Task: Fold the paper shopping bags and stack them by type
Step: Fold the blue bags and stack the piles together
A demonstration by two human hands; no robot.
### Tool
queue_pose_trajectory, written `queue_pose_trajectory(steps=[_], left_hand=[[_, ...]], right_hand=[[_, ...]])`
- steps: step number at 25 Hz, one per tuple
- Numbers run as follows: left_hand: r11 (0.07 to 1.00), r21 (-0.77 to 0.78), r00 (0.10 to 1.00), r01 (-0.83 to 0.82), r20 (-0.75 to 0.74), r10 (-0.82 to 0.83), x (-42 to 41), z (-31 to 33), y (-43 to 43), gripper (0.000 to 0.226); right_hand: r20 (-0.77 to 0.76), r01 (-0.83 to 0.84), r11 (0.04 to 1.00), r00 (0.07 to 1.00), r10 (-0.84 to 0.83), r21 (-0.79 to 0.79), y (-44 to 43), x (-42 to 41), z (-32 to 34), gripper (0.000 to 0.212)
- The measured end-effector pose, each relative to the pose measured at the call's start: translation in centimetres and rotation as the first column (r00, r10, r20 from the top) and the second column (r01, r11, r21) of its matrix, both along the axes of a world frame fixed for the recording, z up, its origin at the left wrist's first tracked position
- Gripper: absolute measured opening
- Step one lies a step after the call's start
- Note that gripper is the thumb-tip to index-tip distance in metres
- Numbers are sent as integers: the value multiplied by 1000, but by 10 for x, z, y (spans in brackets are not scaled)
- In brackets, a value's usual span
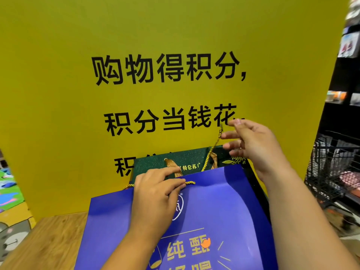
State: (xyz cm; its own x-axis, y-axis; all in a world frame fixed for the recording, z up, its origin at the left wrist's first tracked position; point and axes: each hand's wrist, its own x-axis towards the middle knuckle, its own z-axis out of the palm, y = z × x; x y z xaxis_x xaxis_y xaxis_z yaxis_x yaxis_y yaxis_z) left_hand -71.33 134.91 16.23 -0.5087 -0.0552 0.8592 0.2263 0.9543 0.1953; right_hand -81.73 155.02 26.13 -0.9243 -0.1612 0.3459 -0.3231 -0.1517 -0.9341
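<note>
Pinching the gold cord (211,152) above the green bag (155,165) — right hand (253,145); left hand (155,190) presses blue bag (214,211).

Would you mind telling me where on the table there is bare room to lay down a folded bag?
The wooden table is bare on the left, between the blue bag and the yellow board. The middle is crowded: the left hand presses the blue bag, the green bag stands behind, and the right hand works a gold cord.
</note>
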Motion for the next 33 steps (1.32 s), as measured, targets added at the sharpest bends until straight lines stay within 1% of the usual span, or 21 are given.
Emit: queue_pose_trajectory(steps=[2,3,5,6,7,9,11,13,14,16,20,23,25,26,27,28,29,30,31,32,33], left_hand=[[1000,-4,1000,-23,-13,23,2,2,4,15],[998,58,1000,-14,-15,15,3,3,4,17],[933,349,996,86,-53,-72,5,7,3,22],[818,551,986,167,-84,-144,7,12,3,28],[637,732,966,242,-123,-226,9,18,2,38],[303,892,909,336,-222,-353,14,30,-6,55],[33,889,797,457,-393,-459,22,40,-19,52],[-205,807,663,553,-575,-479,27,43,-32,47],[-268,773,625,575,-626,-467,28,42,-36,47],[-334,742,609,581,-669,-426,27,39,-40,47],[-406,703,588,584,-711,-386,24,34,-39,46],[-374,712,563,595,-701,-439,24,36,-39,43],[-277,774,585,570,-618,-525,21,36,-39,41],[-152,832,637,533,-514,-574,19,36,-39,42],[57,873,715,484,-357,-601,17,34,-37,45],[326,848,791,417,-162,-591,15,33,-34,47],[594,730,847,337,40,-530,12,29,-28,45],[829,507,895,233,222,-388,7,24,-22,42],[960,247,915,132,342,-214,3,19,-16,38],[996,59,912,59,402,-78,4,17,-10,36],[1000,-16,906,18,424,-9,6,15,-6,35]], right_hand=[[-49,-33,955,998,49,294,2,2,0,28],[-86,-34,886,993,82,462,1,4,-1,34],[-100,-68,712,976,191,699,-3,9,-3,43],[-81,-95,642,968,239,761,-5,10,-5,46],[-61,-117,584,959,276,804,-7,11,-6,44],[-50,-121,512,950,307,851,-9,10,-8,37],[-79,-80,474,949,305,877,-9,6,-10,37],[-89,-62,463,950,298,884,-9,3,-12,36],[-88,-63,461,951,298,885,-10,2,-12,35],[-91,-51,446,952,292,893,-13,2,-15,32],[-118,5,400,959,259,917,-19,2,-19,23],[-101,13,367,969,224,930,-22,1,-20,26],[-123,69,315,980,154,946,-21,2,-18,36],[-163,131,270,982,100,954,-19,3,-18,45],[-208,195,218,977,39,956,-16,5,-18,56],[-240,240,175,971,-20,955,-15,9,-17,70],[-239,249,160,968,-81,955,-14,12,-16,85],[-221,242,168,966,-135,956,-13,15,-15,94],[-201,234,181,962,-183,955,-12,16,-14,95],[-185,228,195,958,-218,954,-9,18,-10,88],[-158,209,221,961,-227,953,-4,22,-7,78]])
